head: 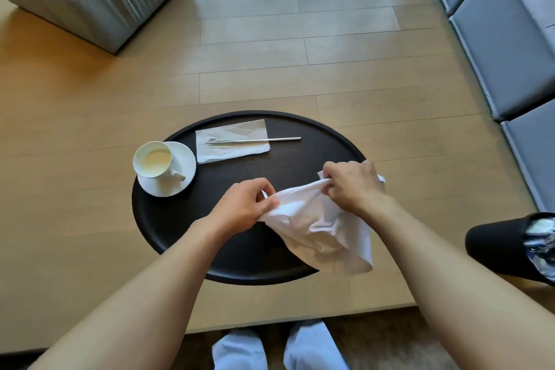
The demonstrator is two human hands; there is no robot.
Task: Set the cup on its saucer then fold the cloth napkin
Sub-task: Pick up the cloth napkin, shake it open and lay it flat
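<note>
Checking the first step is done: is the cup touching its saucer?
Touching. The head view shows the cup standing on the saucer, its base and handle meeting the plate with no gap.

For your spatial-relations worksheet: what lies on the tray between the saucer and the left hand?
Nothing: in the head view, only bare dark tray separates the saucer from the left hand.

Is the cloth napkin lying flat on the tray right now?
No. The cloth napkin hangs bunched between the left hand and right hand, held above the tray.
</note>
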